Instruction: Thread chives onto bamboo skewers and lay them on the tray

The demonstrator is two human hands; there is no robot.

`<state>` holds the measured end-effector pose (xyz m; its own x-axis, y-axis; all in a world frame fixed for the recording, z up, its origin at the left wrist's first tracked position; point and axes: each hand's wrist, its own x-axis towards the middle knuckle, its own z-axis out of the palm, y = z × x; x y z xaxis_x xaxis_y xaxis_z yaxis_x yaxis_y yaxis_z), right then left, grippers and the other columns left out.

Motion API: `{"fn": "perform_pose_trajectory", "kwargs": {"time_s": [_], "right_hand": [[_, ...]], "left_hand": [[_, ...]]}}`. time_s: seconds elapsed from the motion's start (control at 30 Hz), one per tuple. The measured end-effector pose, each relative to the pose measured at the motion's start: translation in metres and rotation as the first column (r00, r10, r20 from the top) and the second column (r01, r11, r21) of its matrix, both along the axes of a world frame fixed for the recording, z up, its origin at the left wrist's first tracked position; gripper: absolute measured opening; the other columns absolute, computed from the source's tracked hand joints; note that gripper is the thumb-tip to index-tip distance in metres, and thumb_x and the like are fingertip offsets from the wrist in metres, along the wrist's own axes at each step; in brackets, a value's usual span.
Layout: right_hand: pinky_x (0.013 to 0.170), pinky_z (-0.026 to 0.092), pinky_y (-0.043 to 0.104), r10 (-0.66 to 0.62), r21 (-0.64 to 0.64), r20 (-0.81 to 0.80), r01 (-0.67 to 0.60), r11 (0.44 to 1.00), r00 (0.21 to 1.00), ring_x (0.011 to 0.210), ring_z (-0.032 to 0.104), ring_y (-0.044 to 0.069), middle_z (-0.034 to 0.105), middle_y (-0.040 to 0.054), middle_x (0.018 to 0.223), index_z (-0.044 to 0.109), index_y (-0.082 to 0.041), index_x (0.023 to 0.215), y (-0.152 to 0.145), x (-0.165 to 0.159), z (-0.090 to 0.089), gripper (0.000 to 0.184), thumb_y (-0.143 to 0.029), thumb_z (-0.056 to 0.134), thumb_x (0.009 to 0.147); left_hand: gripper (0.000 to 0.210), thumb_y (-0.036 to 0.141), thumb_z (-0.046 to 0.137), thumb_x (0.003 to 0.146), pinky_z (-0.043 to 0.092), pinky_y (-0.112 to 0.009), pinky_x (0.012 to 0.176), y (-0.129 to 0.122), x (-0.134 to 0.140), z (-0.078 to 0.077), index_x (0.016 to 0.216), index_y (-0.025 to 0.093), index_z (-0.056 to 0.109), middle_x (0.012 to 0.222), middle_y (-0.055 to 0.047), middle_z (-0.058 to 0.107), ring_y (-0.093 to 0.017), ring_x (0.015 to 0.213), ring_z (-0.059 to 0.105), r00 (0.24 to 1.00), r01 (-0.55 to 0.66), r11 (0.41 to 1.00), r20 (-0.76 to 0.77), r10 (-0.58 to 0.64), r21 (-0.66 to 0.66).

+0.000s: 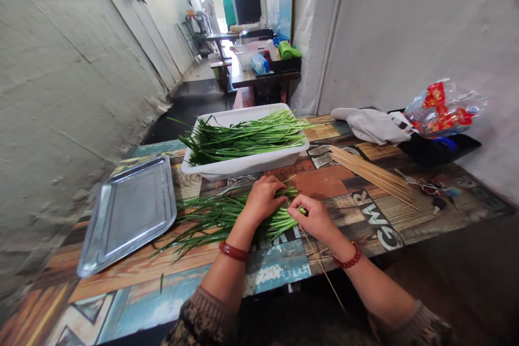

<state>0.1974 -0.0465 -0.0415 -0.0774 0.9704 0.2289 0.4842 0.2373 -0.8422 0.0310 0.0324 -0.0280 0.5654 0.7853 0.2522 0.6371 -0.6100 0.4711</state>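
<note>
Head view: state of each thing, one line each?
Left hand: pressing down on the loose chives.
Right hand: pinching a skewer at the chives.
White tub: full of chives.
Metal tray: flat on the table.
Skewer pile: loose.

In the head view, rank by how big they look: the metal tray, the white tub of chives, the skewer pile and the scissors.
1-2. metal tray and white tub: look alike; the tray sits nearer the camera, so I won't rank them.
3. skewer pile.
4. scissors, clearly smallest.
</note>
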Motion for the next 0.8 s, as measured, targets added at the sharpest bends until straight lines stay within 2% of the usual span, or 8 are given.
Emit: {"fn": "perform_pose_trajectory", "kwargs": {"time_s": [0.1, 0.2, 0.3, 0.43, 0.5, 0.6, 0.7, 0.8], "right_hand": [[0.053, 0.039, 0.023, -0.001, -0.033, -0.031, 0.0, 0.999, 1.0, 0.054, 0.054, 0.012, 0.058, -0.0025, 0.062, 0.057, -0.02, 0.07, 0.001, 0.0, -0.003, 0.015, -0.03, 0.057, 0.082], [0.046, 0.04, 0.022, -0.021, -0.139, -0.154, -0.001, 0.99, 0.988, 0.047, 0.056, 0.011, 0.059, -0.0026, 0.065, 0.057, -0.02, 0.076, 0.003, 0.001, -0.01, 0.018, -0.037, 0.057, 0.083], [0.041, 0.041, 0.023, -0.055, -0.196, -0.277, -0.001, 0.981, 0.959, 0.046, 0.059, 0.012, 0.06, -0.001, 0.07, 0.058, -0.02, 0.08, 0.005, 0.0, -0.016, 0.024, -0.043, 0.057, 0.083], [0.038, 0.039, 0.022, -0.086, -0.213, -0.332, 0.014, 0.977, 0.939, 0.045, 0.058, 0.012, 0.059, 0.0, 0.071, 0.059, -0.019, 0.081, 0.007, -0.001, -0.016, 0.027, -0.046, 0.058, 0.082], [0.037, 0.037, 0.021, -0.098, -0.227, -0.352, 0.016, 0.974, 0.931, 0.043, 0.056, 0.011, 0.058, -0.0005, 0.069, 0.058, -0.019, 0.08, 0.008, -0.001, -0.012, 0.028, -0.047, 0.058, 0.082], [0.037, 0.037, 0.02, -0.107, -0.23, -0.412, 0.01, 0.973, 0.905, 0.042, 0.055, 0.01, 0.057, -0.0013, 0.067, 0.058, -0.018, 0.08, 0.013, -0.003, -0.001, 0.03, -0.048, 0.058, 0.081], [0.04, 0.041, 0.019, -0.067, -0.176, -0.429, -0.011, 0.984, 0.901, 0.045, 0.055, 0.009, 0.058, -0.0012, 0.066, 0.059, -0.017, 0.081, 0.022, -0.005, 0.012, 0.031, -0.048, 0.059, 0.081], [0.04, 0.042, 0.018, -0.036, -0.138, -0.407, -0.022, 0.99, 0.913, 0.046, 0.055, 0.009, 0.06, -0.0008, 0.069, 0.061, -0.017, 0.084, 0.034, -0.008, 0.016, 0.031, -0.048, 0.06, 0.081]], "left_hand": [[0.01, 0.019, 0.067, 0.075, 0.043, -0.033, 0.081, 0.001, 0.003, -0.001, 0.084, 0.019, 0.073, 0.088, -0.007, 0.068, -0.021, 0.085, 0.058, 0.998, -0.053, 0.999, 0.024, 0.053, 0.007], [0.01, 0.017, 0.061, 0.078, 0.042, -0.031, 0.079, 0.003, 0.002, 0.002, 0.077, 0.017, 0.071, 0.081, -0.006, 0.067, -0.018, 0.081, 0.058, 0.968, -0.124, 0.992, 0.216, 0.129, -0.037], [0.009, 0.021, 0.062, 0.077, 0.042, -0.027, 0.072, 0.004, -0.001, 0.007, 0.076, 0.016, 0.069, 0.077, -0.004, 0.066, -0.016, 0.075, 0.057, 0.87, -0.158, 0.971, 0.439, 0.223, -0.18], [0.014, 0.029, 0.065, 0.075, 0.04, -0.022, 0.063, 0.003, -0.003, 0.011, 0.077, 0.014, 0.065, 0.071, -0.001, 0.063, -0.012, 0.065, 0.053, 0.727, -0.087, 0.91, 0.599, 0.336, -0.406], [0.015, 0.029, 0.064, 0.076, 0.04, -0.022, 0.065, 0.001, -0.003, 0.013, 0.077, 0.015, 0.062, 0.071, 0.0, 0.062, -0.011, 0.066, 0.053, 0.684, -0.035, 0.895, 0.642, 0.345, -0.444], [0.014, 0.028, 0.062, 0.078, 0.041, -0.021, 0.065, 0.0, -0.002, 0.014, 0.078, 0.015, 0.059, 0.068, 0.001, 0.061, -0.01, 0.065, 0.053, 0.66, 0.012, 0.888, 0.671, 0.339, -0.46], [0.014, 0.028, 0.064, 0.077, 0.04, -0.021, 0.062, 0.001, -0.003, 0.013, 0.08, 0.015, 0.061, 0.066, 0.001, 0.061, -0.01, 0.062, 0.051, 0.663, 0.002, 0.879, 0.659, 0.356, -0.477], [0.021, 0.03, 0.065, 0.075, 0.042, -0.022, 0.063, 0.003, -0.005, 0.012, 0.088, 0.013, 0.067, 0.073, -0.002, 0.066, -0.011, 0.065, 0.055, 0.674, -0.028, 0.868, 0.632, 0.382, -0.495]]}}
